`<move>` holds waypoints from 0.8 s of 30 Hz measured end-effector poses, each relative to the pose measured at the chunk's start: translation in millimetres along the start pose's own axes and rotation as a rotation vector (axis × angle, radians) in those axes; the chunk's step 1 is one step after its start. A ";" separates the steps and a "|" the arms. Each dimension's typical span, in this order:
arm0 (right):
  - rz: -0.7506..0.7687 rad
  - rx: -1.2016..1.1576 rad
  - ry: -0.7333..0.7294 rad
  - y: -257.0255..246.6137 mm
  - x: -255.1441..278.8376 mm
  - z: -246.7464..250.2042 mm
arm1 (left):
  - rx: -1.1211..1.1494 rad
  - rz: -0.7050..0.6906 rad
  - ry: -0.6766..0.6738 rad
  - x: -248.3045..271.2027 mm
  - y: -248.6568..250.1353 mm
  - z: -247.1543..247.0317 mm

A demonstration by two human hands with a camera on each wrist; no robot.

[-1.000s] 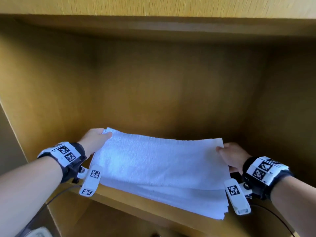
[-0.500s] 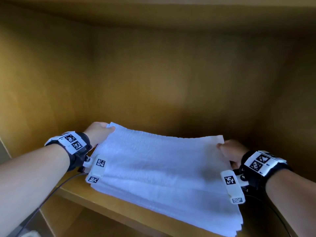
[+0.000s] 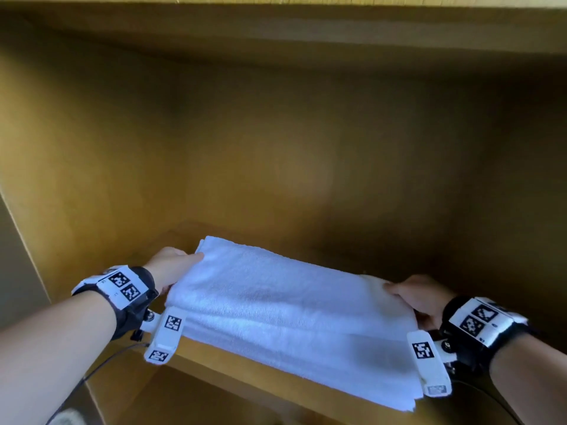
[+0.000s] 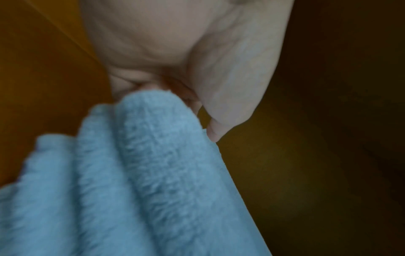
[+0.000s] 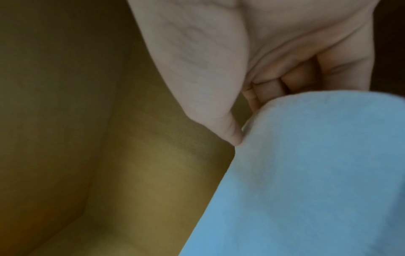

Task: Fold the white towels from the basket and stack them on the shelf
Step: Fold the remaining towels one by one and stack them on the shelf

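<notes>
A stack of folded white towels lies across the front of the wooden shelf, its near edge overhanging the board. My left hand grips the stack's left end, thumb on top and fingers underneath. In the left wrist view the thumb presses down on the thick folded towel layers. My right hand holds the right end the same way. The right wrist view has the thumb on the towel and curled fingers behind its edge. The basket is out of sight.
The shelf is a deep wooden compartment with a back wall, side walls and a board above. Bare shelf floor lies behind the towels. A lower compartment opens below the shelf's front edge.
Both hands have pushed the towel stack farther into the compartment and lower onto the shelf board. The grips on both ends are unchanged.
</notes>
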State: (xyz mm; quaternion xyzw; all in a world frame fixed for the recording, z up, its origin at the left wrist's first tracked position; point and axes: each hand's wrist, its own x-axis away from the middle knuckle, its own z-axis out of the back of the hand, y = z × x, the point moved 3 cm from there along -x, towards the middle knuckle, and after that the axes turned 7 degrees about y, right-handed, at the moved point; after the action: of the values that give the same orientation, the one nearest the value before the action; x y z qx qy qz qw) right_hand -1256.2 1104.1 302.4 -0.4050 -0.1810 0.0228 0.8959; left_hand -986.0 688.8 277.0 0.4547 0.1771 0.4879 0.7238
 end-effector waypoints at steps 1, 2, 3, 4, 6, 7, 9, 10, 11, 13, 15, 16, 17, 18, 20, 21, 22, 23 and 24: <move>0.005 -0.009 0.007 3.3 5.9 0.7 | 0.009 0.003 -0.003 5.2 -3.0 1.4; 0.018 -0.009 0.016 6.5 11.7 1.9 | 0.022 0.001 -0.010 9.3 -5.8 2.0; 0.035 0.000 0.026 9.5 18.0 3.1 | 0.026 -0.007 -0.017 14.1 -8.0 2.5; 0.056 0.007 0.031 12.1 24.8 4.1 | 0.022 -0.023 -0.019 18.5 -9.9 3.1; 0.088 -0.028 0.024 16.4 38.6 5.4 | -0.004 -0.062 -0.023 27.8 -11.9 5.9; 0.098 -0.062 0.007 18.7 45.8 6.4 | -0.022 -0.076 -0.028 33.2 -13.2 7.9; 0.131 -0.120 -0.038 21.3 58.5 7.4 | -0.044 -0.109 -0.036 45.4 -14.9 12.9; 0.155 -0.126 -0.050 22.5 64.6 8.3 | -0.049 -0.125 -0.040 51.3 -15.4 15.2; 0.184 -0.116 -0.056 23.3 70.2 9.3 | -0.043 -0.142 -0.042 57.3 -15.4 17.8; 0.248 -0.095 -0.077 24.8 79.1 10.4 | -0.015 -0.199 -0.064 66.2 -16.1 22.3; 0.320 -0.022 -0.109 25.9 87.2 9.5 | -0.013 -0.277 -0.098 72.3 -16.6 26.2; 0.358 0.054 -0.106 26.3 90.2 8.6 | -0.029 -0.315 -0.121 75.1 -17.2 27.6; 0.395 0.144 -0.086 26.2 92.5 8.3 | -0.058 -0.353 -0.146 77.3 -18.0 28.7; 0.428 0.234 -0.053 25.7 93.8 8.1 | -0.091 -0.386 -0.169 79.6 -18.9 29.3; 0.482 0.364 0.026 23.1 95.7 8.7 | -0.151 -0.451 -0.200 83.2 -20.3 29.2; 0.508 0.408 0.061 21.2 96.9 8.7 | -0.188 -0.488 -0.203 84.3 -21.2 28.7; 0.535 0.447 0.088 18.9 98.1 8.5 | -0.227 -0.524 -0.198 85.0 -21.8 28.0; 0.558 0.476 0.109 16.7 98.8 8.2 | -0.259 -0.542 -0.185 84.7 -22.4 27.5; 0.575 0.492 0.127 14.7 99.2 7.6 | -0.279 -0.544 -0.169 84.4 -22.6 27.2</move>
State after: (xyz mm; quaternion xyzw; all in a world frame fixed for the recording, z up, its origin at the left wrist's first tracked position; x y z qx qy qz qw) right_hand -1164.6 1138.0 326.7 -0.2126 0.0067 0.2906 0.9329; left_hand -915.8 746.2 288.3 0.3258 0.1627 0.2567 0.8953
